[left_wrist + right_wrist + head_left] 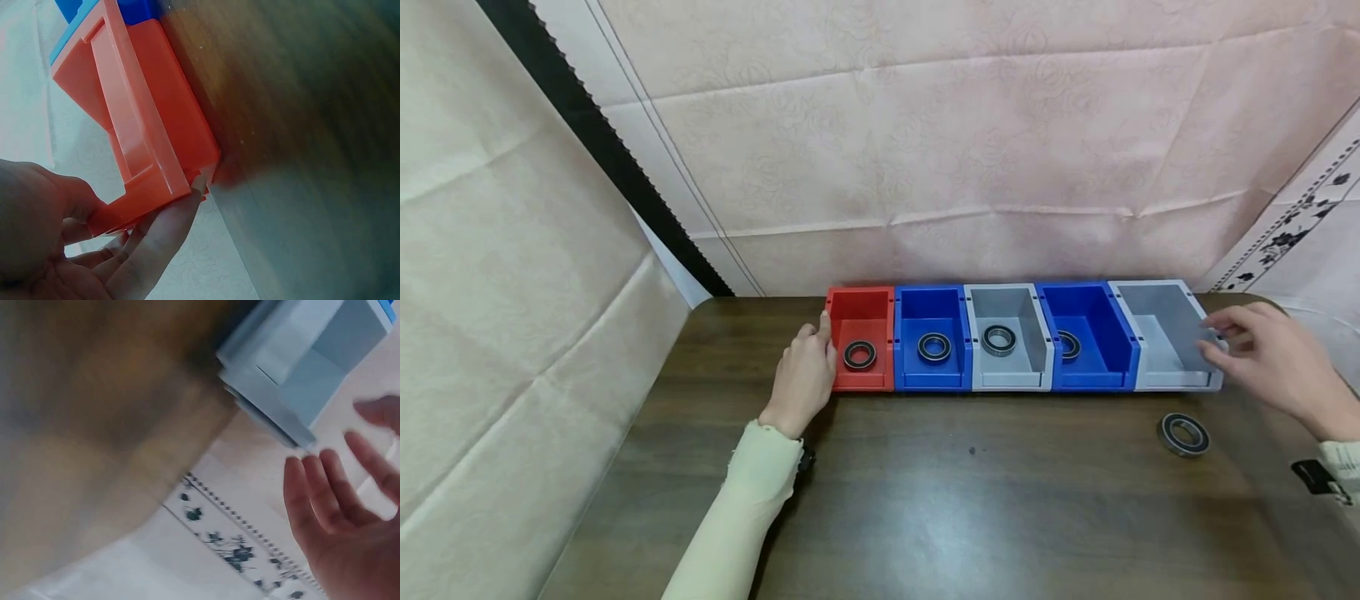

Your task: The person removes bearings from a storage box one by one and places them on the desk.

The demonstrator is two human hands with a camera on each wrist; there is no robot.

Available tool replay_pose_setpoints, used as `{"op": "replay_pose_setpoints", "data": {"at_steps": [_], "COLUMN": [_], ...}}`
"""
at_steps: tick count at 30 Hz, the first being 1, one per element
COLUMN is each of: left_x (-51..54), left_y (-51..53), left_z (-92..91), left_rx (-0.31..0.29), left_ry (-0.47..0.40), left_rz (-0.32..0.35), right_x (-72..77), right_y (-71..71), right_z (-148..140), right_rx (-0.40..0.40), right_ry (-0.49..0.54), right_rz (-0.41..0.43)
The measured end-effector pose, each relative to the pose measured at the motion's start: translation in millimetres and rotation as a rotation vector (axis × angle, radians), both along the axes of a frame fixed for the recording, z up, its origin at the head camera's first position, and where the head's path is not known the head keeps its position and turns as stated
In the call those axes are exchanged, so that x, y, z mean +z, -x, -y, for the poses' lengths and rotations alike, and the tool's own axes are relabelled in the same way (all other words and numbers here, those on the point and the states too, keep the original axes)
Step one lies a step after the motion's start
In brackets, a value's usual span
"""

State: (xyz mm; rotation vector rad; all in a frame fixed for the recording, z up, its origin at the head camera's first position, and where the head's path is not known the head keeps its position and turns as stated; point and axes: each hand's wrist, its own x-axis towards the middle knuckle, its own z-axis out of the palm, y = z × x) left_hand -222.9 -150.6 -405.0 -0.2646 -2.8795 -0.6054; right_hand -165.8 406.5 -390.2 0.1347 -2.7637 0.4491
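1. Red bin is pinched at its outer wall by the left hand, presumably so that the row is steadied.
2. Beside the end grey bin, the right hand is held with fingers loosely spread; contact cannot be told.
3. Loose bearing is seen on the desk, bodyward and left of the right hand.
4. Counted between the hands: five bins (one red, two blue, two grey). Counted overall: five bearings, four binned singly, apparently for separation.
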Motion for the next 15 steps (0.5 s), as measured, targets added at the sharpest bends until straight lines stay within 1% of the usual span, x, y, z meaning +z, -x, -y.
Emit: {"op": "replay_pose_setpoints", "data": {"at_steps": [2,4,7,11,15], "left_x": [-0.4,-0.8,-1.1,-0.7,0.6], "left_y": [-0.3,-0.3,-0.2,0.0,-0.4], "left_z": [0.0,-0.1,-0.3,-0.6,-1.0], "left_rx": [0.0,0.0,-0.004,-0.005,-0.001], "left_ry": [-0.002,-0.003,-0.005,-0.001,0.01], "left_rz": [-0.007,-0.011,-0.01,-0.005,-0.005], "right_x": [6.3,12.0,19.6,29.2,36.3], "right_y": [4.8,8.3,13.8,19.4,23.2], "right_z": [6,10,15,22,30], "right_rx": [0.061,0.106,0.188,0.258,0.291], "right_ry": [-0.07,-0.124,-0.175,-0.209,-0.204], "right_rz": [0.022,0.027,0.003,0.0,0.063]}}
